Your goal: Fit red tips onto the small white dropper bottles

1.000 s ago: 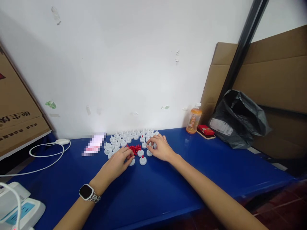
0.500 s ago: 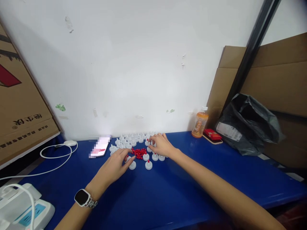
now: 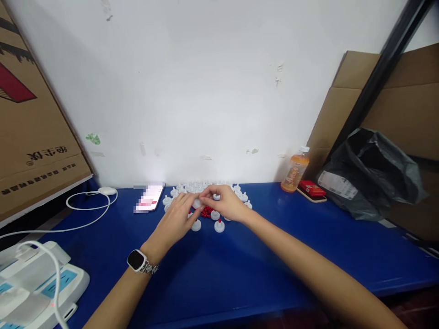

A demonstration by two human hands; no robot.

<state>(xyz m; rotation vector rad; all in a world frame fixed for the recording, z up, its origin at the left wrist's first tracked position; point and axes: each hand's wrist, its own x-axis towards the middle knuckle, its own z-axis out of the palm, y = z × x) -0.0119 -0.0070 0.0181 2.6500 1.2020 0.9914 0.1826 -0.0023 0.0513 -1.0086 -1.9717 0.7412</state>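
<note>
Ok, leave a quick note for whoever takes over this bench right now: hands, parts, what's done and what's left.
Left hand and right hand meet above the table, pinching one white cap between their fingertips.
Red plugs lie piled just below the hands.
Done: one capped piece with red plug stands in front.
Left: the loose white caps spread by the wall, most with no red showing.

We see an orange drink bottle (image 3: 295,173) beside a red box (image 3: 311,188), a black plastic bag (image 3: 373,173), cardboard boxes (image 3: 30,137), a white cable (image 3: 85,212) and a phone (image 3: 149,198) on the blue table (image 3: 240,274).
</note>
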